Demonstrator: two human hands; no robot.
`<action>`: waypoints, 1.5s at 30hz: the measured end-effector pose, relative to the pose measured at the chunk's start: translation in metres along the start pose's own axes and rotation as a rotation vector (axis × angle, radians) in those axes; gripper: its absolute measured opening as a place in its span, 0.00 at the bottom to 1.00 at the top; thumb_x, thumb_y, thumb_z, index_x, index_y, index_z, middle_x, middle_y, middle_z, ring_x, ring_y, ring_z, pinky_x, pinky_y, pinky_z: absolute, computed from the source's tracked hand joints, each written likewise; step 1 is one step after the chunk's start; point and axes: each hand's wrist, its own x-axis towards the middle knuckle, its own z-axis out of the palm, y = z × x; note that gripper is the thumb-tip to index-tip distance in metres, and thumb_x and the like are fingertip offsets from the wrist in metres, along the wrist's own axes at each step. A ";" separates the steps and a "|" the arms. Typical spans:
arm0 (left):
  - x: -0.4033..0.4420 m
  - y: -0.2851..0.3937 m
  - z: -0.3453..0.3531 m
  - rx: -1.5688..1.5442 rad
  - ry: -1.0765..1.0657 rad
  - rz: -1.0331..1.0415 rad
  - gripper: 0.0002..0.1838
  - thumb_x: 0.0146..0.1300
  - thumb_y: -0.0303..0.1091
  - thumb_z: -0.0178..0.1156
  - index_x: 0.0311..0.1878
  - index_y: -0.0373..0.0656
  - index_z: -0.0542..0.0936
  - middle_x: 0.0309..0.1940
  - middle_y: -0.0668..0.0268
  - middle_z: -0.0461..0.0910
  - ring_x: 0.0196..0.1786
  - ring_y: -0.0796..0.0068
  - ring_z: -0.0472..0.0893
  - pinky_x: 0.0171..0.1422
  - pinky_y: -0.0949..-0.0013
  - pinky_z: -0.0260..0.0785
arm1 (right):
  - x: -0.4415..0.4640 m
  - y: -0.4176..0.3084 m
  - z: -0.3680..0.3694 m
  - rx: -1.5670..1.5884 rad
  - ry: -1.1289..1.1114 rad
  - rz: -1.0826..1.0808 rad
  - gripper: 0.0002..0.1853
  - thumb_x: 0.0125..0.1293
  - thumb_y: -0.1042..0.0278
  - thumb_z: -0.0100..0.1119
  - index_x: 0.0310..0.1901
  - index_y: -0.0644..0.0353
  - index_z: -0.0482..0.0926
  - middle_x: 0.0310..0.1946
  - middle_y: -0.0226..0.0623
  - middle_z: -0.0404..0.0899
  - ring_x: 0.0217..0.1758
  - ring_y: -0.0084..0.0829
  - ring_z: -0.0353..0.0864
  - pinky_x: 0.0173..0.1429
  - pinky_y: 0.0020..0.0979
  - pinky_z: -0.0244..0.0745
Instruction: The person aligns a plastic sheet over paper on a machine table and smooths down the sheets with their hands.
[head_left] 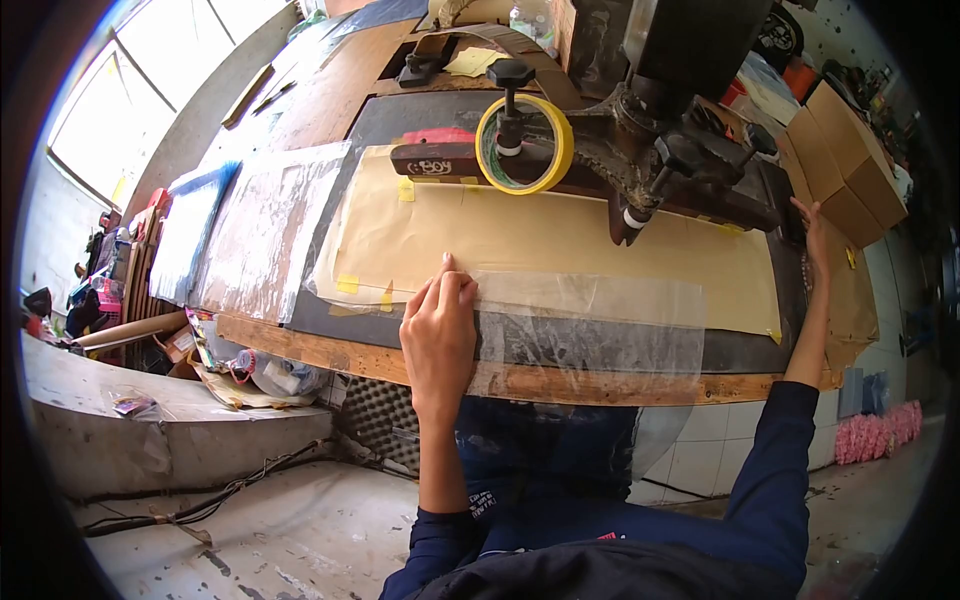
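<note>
My left hand (438, 318) is over the front of the yellow-brown paper sheet (560, 235), index finger pointing forward and the other fingers curled. Those curled fingers meet the left edge of a clear plastic sheet (600, 320), which lies across the paper and hangs over the table's front edge. At the far right, my right hand (817, 245) is raised beside the end of the machine's dark bar (735, 207), fingers apart; whether it touches the machine is unclear. A yellow tape roll (565, 130) hangs round a black knob (510, 75) on the bar.
A dark machine head (690, 50) stands above the paper. Clear plastic bags (265, 215) lie stacked at the left. The table's wooden front edge (310, 350) runs before me. An open cardboard box (845, 165) stands at the right, and pink bundled material (878, 433) sits below.
</note>
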 end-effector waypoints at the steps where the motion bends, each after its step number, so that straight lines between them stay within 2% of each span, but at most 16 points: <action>1: 0.000 0.001 -0.001 -0.003 -0.004 -0.011 0.10 0.63 0.30 0.54 0.44 0.34 0.75 0.35 0.57 0.81 0.42 0.61 0.81 0.50 0.62 0.71 | 0.005 0.008 -0.005 0.025 -0.043 -0.009 0.41 0.65 0.28 0.27 0.53 0.58 0.77 0.61 0.43 0.66 0.70 0.39 0.56 0.72 0.37 0.42; 3: 0.000 0.001 -0.001 -0.006 -0.008 -0.024 0.10 0.63 0.30 0.54 0.43 0.34 0.75 0.35 0.57 0.81 0.42 0.61 0.81 0.51 0.62 0.71 | 0.012 0.017 -0.014 0.048 -0.087 -0.018 0.41 0.64 0.28 0.28 0.52 0.59 0.77 0.61 0.44 0.66 0.70 0.40 0.55 0.72 0.38 0.42; 5: 0.000 0.001 0.000 -0.005 -0.003 -0.030 0.09 0.63 0.30 0.54 0.43 0.35 0.75 0.36 0.56 0.81 0.42 0.61 0.81 0.51 0.62 0.71 | 0.015 0.022 -0.018 0.052 -0.096 0.090 0.41 0.65 0.28 0.28 0.50 0.59 0.78 0.61 0.44 0.66 0.70 0.41 0.55 0.72 0.38 0.42; 9: 0.000 0.000 0.000 0.005 -0.001 -0.014 0.09 0.63 0.30 0.55 0.43 0.35 0.75 0.37 0.56 0.81 0.42 0.61 0.81 0.50 0.62 0.71 | 0.006 0.012 -0.012 -0.016 -0.047 0.068 0.40 0.65 0.29 0.28 0.47 0.60 0.79 0.59 0.44 0.68 0.69 0.42 0.57 0.71 0.39 0.45; 11: 0.000 0.000 0.000 0.001 -0.012 -0.019 0.09 0.63 0.30 0.55 0.42 0.35 0.75 0.38 0.56 0.81 0.42 0.61 0.81 0.50 0.61 0.71 | 0.002 0.006 -0.009 -0.005 -0.046 0.040 0.40 0.66 0.29 0.28 0.47 0.60 0.80 0.57 0.43 0.70 0.67 0.40 0.60 0.70 0.36 0.48; 18: 0.000 0.001 0.000 0.001 -0.001 -0.013 0.11 0.63 0.29 0.55 0.46 0.33 0.75 0.34 0.58 0.81 0.40 0.62 0.81 0.50 0.63 0.72 | -0.003 -0.001 -0.007 0.002 -0.102 0.043 0.41 0.67 0.30 0.25 0.50 0.59 0.79 0.56 0.42 0.71 0.66 0.35 0.63 0.70 0.32 0.47; 30: 0.000 0.000 0.000 0.018 -0.005 0.001 0.12 0.63 0.30 0.54 0.47 0.33 0.74 0.32 0.59 0.81 0.41 0.62 0.81 0.51 0.62 0.71 | -0.004 -0.004 0.003 -0.044 -0.025 -0.019 0.40 0.67 0.31 0.25 0.53 0.57 0.78 0.59 0.43 0.69 0.69 0.37 0.59 0.73 0.36 0.42; 32: -0.001 -0.001 0.001 0.015 -0.008 0.001 0.12 0.63 0.30 0.54 0.47 0.33 0.74 0.32 0.59 0.81 0.42 0.61 0.81 0.51 0.62 0.71 | -0.005 -0.005 0.005 -0.031 0.053 -0.028 0.39 0.67 0.31 0.25 0.53 0.57 0.78 0.58 0.42 0.70 0.68 0.39 0.60 0.73 0.38 0.43; 33: 0.000 0.000 0.000 0.015 -0.008 0.001 0.12 0.63 0.30 0.54 0.47 0.33 0.74 0.32 0.59 0.81 0.42 0.61 0.81 0.51 0.62 0.71 | -0.003 -0.003 0.002 -0.031 0.053 -0.028 0.39 0.67 0.31 0.25 0.53 0.57 0.78 0.58 0.42 0.70 0.68 0.39 0.60 0.73 0.38 0.43; 35: 0.000 0.001 -0.001 0.014 -0.007 -0.001 0.12 0.63 0.30 0.54 0.47 0.33 0.74 0.32 0.59 0.81 0.41 0.62 0.81 0.51 0.62 0.71 | 0.005 0.008 -0.011 0.000 -0.085 -0.035 0.40 0.67 0.31 0.25 0.50 0.58 0.79 0.57 0.43 0.71 0.67 0.41 0.60 0.72 0.39 0.43; 42: 0.000 -0.001 0.001 0.017 -0.010 0.004 0.13 0.63 0.30 0.54 0.48 0.33 0.74 0.33 0.59 0.81 0.41 0.62 0.81 0.50 0.63 0.71 | 0.006 0.009 -0.011 -0.008 -0.058 0.052 0.40 0.67 0.31 0.25 0.47 0.59 0.81 0.56 0.41 0.72 0.66 0.40 0.60 0.71 0.39 0.45; 44: -0.001 -0.003 0.003 0.004 0.033 -0.001 0.12 0.62 0.31 0.56 0.49 0.40 0.76 0.35 0.60 0.81 0.39 0.57 0.81 0.41 0.60 0.73 | 0.007 0.011 -0.010 -0.005 -0.049 0.037 0.40 0.68 0.32 0.24 0.48 0.59 0.81 0.55 0.40 0.73 0.66 0.39 0.61 0.71 0.38 0.46; 45: -0.001 -0.003 0.003 0.004 0.033 -0.001 0.12 0.62 0.31 0.56 0.49 0.40 0.76 0.35 0.60 0.81 0.39 0.57 0.81 0.41 0.60 0.73 | 0.004 0.006 -0.009 -0.005 -0.049 0.038 0.40 0.68 0.32 0.24 0.48 0.59 0.81 0.55 0.40 0.73 0.66 0.39 0.61 0.71 0.38 0.46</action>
